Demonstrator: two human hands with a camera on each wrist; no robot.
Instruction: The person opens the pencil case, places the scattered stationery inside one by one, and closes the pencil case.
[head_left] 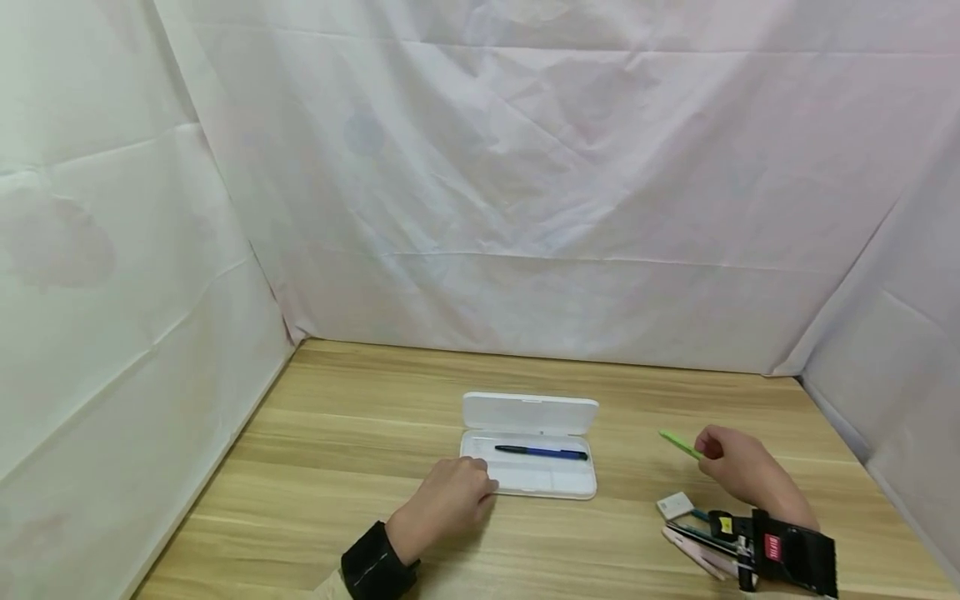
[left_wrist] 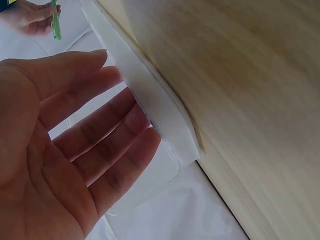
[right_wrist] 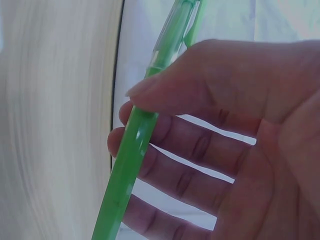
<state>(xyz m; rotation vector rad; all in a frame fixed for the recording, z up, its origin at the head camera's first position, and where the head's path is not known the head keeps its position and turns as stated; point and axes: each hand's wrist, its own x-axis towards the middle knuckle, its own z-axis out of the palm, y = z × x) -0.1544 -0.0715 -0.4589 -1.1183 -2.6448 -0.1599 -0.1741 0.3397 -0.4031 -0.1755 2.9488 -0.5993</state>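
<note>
Wood-grain table [head_left: 337,417]: right hand [head_left: 738,464] pinching green pen [head_left: 678,443], which might drop should the pinch slacken; left hand [head_left: 452,493], fingers loosely extended, apparently touching white case [head_left: 525,479].

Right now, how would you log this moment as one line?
right hand: pinches green pen | left hand: touches white case | case: open, blue pen inside | white block: on table

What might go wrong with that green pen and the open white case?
The green pen might slip, since only the thumb and fingers of the right hand hold it. The left hand touches the edge of the white case, so a bump might shift it and jostle the blue pen inside.
</note>
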